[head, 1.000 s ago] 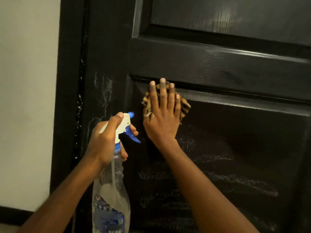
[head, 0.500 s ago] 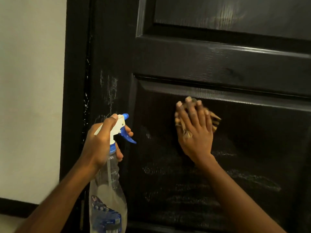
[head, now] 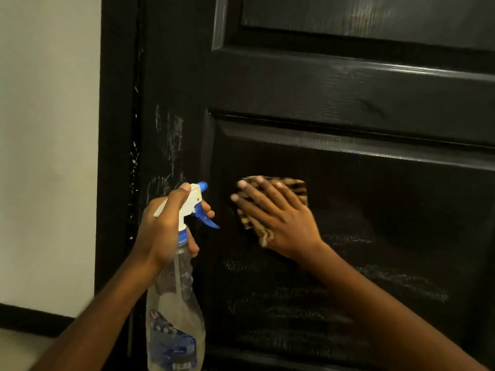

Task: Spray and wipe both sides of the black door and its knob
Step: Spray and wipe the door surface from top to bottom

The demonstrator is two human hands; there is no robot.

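The black door (head: pixel 348 97) fills most of the view, upright in its door frame (head: pixel 115 156) with a pale wall (head: pixel 48 129) to the left. It is a rigid, panelled slab with raised rails and recessed fields, so it should take firm pressure without giving, though a hard push might swing it on its hinges. The glossy paint looks slick where wet, and whitish streaks (head: pixel 401 285) lie across the lower panel and along the left stile. The knob is not in view. The right hand (head: pixel 281 220) lies flat with its fingers straight and spread, pressing a checked cloth (head: pixel 298 187) against the upper left of the lower panel. The cloth is soft and light and bunches under the palm, so a flat palm is likely the best way to drive it without it slipping on wet paint. The left hand (head: pixel 163 226) is wrapped round the neck of the spray bottle (head: pixel 174 311), one finger over the white head and the others near the blue trigger (head: pixel 207 219). The clear bottle looks partly filled, so fairly light, thin-walled and safest held at the neck. The grooves at the panel edges probably need a fingertip behind the cloth.
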